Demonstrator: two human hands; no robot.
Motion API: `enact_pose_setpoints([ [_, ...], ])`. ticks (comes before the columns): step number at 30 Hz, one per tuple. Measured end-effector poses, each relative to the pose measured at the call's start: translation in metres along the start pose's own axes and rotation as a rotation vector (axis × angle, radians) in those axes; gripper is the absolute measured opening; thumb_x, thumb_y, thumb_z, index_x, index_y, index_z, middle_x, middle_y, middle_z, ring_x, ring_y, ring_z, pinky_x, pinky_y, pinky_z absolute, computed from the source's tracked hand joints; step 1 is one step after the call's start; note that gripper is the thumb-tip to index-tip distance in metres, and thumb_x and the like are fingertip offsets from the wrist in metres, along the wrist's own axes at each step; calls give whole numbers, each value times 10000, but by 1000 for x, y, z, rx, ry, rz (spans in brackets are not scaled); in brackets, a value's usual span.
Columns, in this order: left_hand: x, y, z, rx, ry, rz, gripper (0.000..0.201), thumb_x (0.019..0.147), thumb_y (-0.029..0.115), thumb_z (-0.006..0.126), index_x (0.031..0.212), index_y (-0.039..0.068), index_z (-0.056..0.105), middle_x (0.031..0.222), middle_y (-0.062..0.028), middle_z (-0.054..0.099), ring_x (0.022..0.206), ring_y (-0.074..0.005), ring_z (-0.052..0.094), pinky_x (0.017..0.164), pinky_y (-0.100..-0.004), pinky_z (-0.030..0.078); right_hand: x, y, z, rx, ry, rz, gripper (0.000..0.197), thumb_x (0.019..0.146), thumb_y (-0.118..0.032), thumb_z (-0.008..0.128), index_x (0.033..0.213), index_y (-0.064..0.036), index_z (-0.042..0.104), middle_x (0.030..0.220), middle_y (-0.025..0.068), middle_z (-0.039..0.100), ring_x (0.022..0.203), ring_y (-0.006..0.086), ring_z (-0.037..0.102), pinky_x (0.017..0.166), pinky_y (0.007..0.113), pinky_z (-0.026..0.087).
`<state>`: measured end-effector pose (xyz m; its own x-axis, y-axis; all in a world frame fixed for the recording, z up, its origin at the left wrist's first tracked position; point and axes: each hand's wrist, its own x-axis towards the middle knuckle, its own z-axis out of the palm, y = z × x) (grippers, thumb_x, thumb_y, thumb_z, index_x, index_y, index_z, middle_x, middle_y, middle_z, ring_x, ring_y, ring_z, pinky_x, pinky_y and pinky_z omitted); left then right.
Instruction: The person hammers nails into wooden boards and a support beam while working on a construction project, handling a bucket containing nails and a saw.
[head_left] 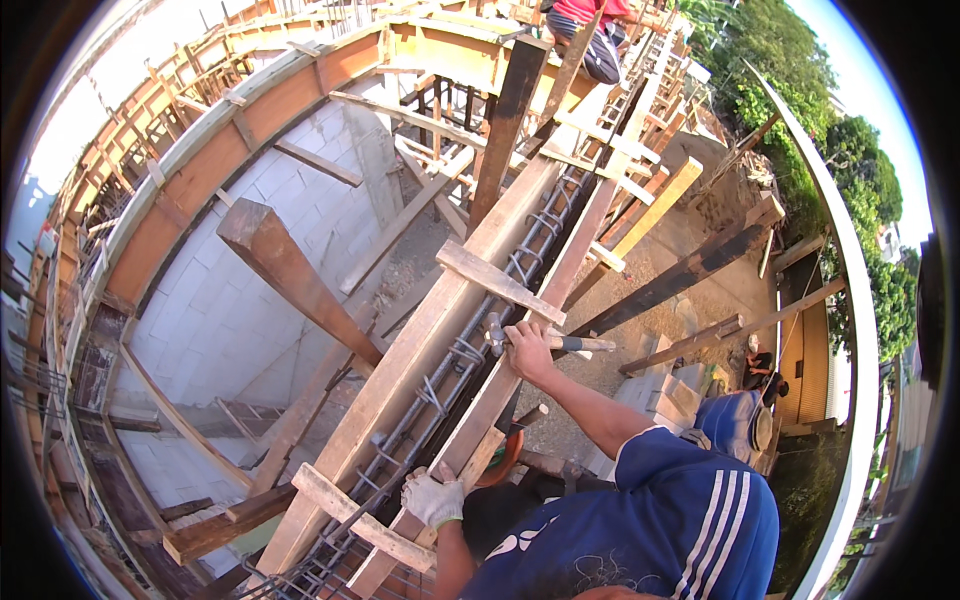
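My right hand [528, 352] is bare and wrapped round a hammer [494, 334] close to its metal head. The hammer's handle points off to the right, over the side of the formwork. Lower down, my left hand [432, 498], in a white work glove, rests with curled fingers on the top edge of the long wooden form board [492, 400]. Steel rebar [430, 393] tied in a cage runs inside the trough, between this board and the opposite form board [400, 388]. A short wooden crosspiece [500, 284] bridges both boards just beyond the hammer; another crosspiece [360, 518] lies beside my gloved hand.
Wooden posts [290, 270] rise at a slant on the left, near a pale block wall [270, 210]. Another person [597, 40] is at the far end of the formwork. Right and below are a blue barrel [730, 420], stacked blocks [675, 400] and slanted props [680, 275].
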<state>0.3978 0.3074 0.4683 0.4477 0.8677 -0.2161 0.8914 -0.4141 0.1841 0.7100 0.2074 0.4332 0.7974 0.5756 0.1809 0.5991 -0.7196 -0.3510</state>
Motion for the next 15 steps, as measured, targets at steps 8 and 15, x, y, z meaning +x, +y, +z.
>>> enact_pose_setpoints([
  [8,6,0,1,4,-59,-37,498,886,498,586,1074,48,685,1121,-225,672,1087,-393,607,976,-507,428,0,-8,16,-114,92,-146,320,775,-167,643,1086,-96,614,1035,109,552,1051,318,519,976,499,338],
  [15,7,0,0,-67,-100,-46,517,844,499,616,1070,38,674,1103,-249,673,1086,-417,601,942,-538,432,2,-10,11,-101,61,-150,315,722,-199,634,1019,-101,600,1013,104,538,1037,318,530,971,509,330],
])
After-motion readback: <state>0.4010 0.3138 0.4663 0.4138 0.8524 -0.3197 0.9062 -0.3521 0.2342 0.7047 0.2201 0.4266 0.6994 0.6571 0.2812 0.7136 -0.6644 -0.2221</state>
